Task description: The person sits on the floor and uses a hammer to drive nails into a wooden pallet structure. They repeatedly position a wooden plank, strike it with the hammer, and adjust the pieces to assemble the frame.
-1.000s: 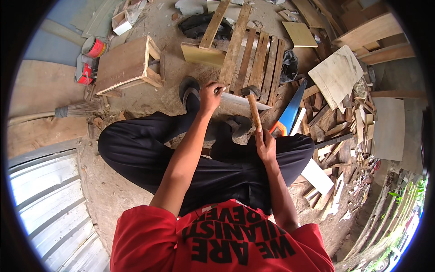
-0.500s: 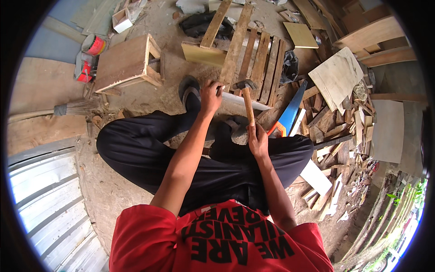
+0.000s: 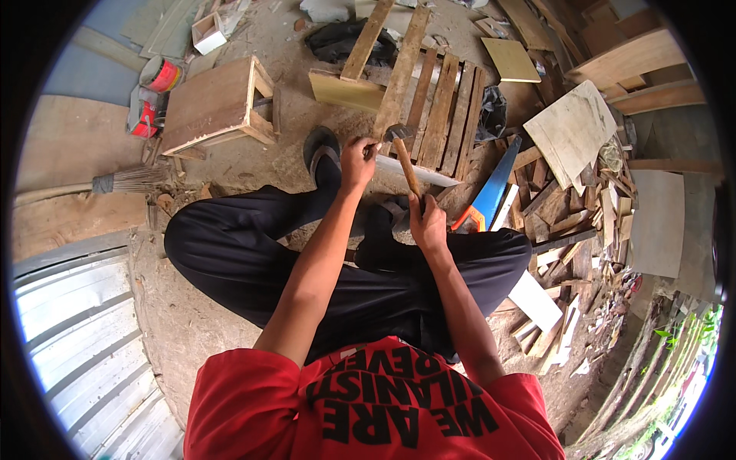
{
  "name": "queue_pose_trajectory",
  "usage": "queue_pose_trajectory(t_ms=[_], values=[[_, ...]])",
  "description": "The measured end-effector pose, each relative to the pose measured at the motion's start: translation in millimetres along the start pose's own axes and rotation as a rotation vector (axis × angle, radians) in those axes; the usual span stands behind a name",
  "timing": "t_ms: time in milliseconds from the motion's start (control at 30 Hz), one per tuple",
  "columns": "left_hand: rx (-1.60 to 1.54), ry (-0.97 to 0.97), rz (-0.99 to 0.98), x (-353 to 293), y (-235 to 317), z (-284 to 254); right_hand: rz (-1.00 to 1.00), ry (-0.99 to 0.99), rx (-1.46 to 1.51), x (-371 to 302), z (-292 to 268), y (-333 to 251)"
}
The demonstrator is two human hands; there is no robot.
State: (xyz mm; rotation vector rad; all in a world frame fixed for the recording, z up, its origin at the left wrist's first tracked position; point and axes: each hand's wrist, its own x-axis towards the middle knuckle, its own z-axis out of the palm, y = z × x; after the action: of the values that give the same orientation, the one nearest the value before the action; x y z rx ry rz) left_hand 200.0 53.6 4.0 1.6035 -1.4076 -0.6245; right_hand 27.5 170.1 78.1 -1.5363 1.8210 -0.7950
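Note:
My right hand (image 3: 428, 224) grips the lower handle of a hammer (image 3: 405, 165). The hammer's dark head is up beside my left hand, over the near end of a long wooden plank (image 3: 404, 65). My left hand (image 3: 357, 162) is closed in a pinch at that plank end; what sits between its fingertips is too small to make out. Under the plank lies a slatted wooden frame (image 3: 439, 111), with a pale board (image 3: 425, 174) along its near edge. A second, shorter plank (image 3: 366, 38) lies to the left, resting on a yellowish board (image 3: 345, 90).
A handsaw (image 3: 497, 184) with blue blade and orange handle lies to the right, against a heap of wood scraps (image 3: 567, 207). On the left are a low wooden table (image 3: 207, 107), red cans (image 3: 159, 75) and a broom (image 3: 130, 181). Black plastic (image 3: 337, 42) lies behind.
The hammer head has swung left, close to my left hand. My right hand has shifted slightly left and forward with it, while my left hand stays at the plank end.

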Motion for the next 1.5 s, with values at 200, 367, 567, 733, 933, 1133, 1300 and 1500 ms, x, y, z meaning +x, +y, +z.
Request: queue_pose_trajectory(t_ms=[200, 367, 567, 733, 933, 1133, 1300, 1500], values=[[-0.03, -0.009, 0.015, 1, -5, 2, -0.073, 0.042, -0.167, -3, 3, 0], [0.004, 0.02, 0.088, -2, -8, 4, -0.082, 0.045, -0.166, -2, 1, 4], [-0.008, 0.028, 0.105, -3, -12, 6, -0.061, 0.005, -0.146, -1, 4, 7], [-0.028, 0.032, 0.117, -5, -14, 4, -0.071, 0.012, -0.152, -2, 2, 4], [-0.012, 0.034, 0.119, -2, -6, 3, -0.054, 0.016, -0.163, 0, 5, 7], [0.015, 0.038, 0.147, -5, -9, 6, -0.105, 0.081, -0.072, -4, 3, 11], [-0.034, 0.077, 0.021, -4, -7, -8, -0.033, 0.056, -0.032, -13, 2, 10], [0.013, 0.53, 0.129, 69, -19, -90, 0.009, 0.116, 0.002, -19, 1, 9]])
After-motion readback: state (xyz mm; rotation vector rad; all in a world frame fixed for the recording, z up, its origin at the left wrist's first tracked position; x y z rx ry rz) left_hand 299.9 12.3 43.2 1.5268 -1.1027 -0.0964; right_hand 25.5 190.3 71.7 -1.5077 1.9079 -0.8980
